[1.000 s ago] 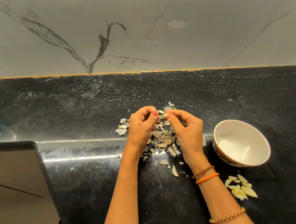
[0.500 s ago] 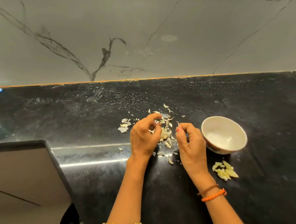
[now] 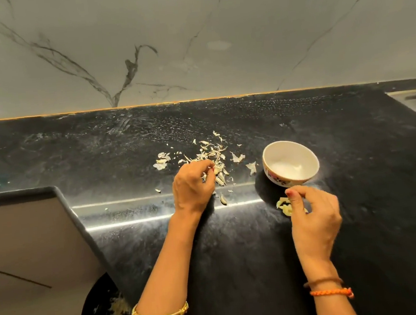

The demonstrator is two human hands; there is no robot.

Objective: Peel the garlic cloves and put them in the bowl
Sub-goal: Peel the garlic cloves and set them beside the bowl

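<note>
Black stone, the desk point(image 3: 235, 243) under my hands carries the whole job, and reading it left to right tells me where I stand. Furthest left lies a loose scatter of papery garlic skins point(image 3: 211, 154), which I take as proof that a good few cloves are already stripped. My left hand point(image 3: 192, 186) sits at the near edge of that litter, fingers curled around some pale scraps; whether a whole clove is in there I cannot tell. Moving right, my right hand point(image 3: 314, 218) hovers just over the small heap of peeled cloves point(image 3: 284, 207), thumb and forefinger pinched together, though what they pinch, if anything, is too small to make out. Just beyond it stands the white bowl point(image 3: 291, 165), and it looks empty inside. So I judge the peeling well on, while the transfer into the bowl is not yet begun.
</note>
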